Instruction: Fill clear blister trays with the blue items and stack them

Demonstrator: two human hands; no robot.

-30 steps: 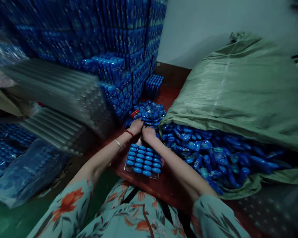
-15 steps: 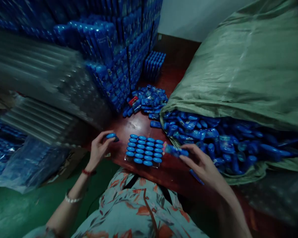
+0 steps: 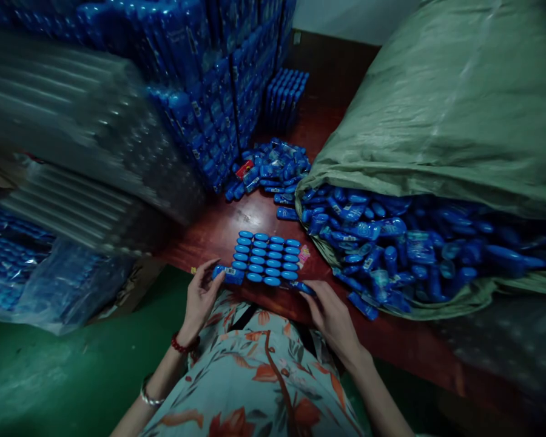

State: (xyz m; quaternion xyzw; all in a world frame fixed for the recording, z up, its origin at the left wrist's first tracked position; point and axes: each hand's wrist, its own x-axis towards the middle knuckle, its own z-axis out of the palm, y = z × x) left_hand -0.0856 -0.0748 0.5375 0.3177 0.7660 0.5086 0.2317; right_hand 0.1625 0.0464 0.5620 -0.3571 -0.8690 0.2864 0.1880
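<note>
Between my hands, a block of blue bottles (image 3: pixel 264 261) stands in close rows on the dark red tabletop, their oval blue ends facing up. My left hand (image 3: pixel 200 300) is closed on a flat blue bottle (image 3: pixel 231 275) with a white barcode label, held at the block's near left corner. At the near right corner, my right hand (image 3: pixel 334 315) pinches another blue bottle (image 3: pixel 303 287), seen nearly edge-on and partly covered by the fingers. Whether either bottle touches the block, I cannot tell.
On the right, a large green woven sack (image 3: pixel 437 130) spills loose blue bottles (image 3: pixel 391 255) onto the table (image 3: pixel 250 212). A loose heap (image 3: pixel 275 167) lies behind the block. Tall wrapped stacks (image 3: pixel 213 115) and clear ridged plastic trays (image 3: pixel 73 115) rise on the left.
My left hand has moved right and nearer to me, bringing its bottle to the block's corner. My right hand has moved left and nearer with its bottle. The view has tilted down slightly.
</note>
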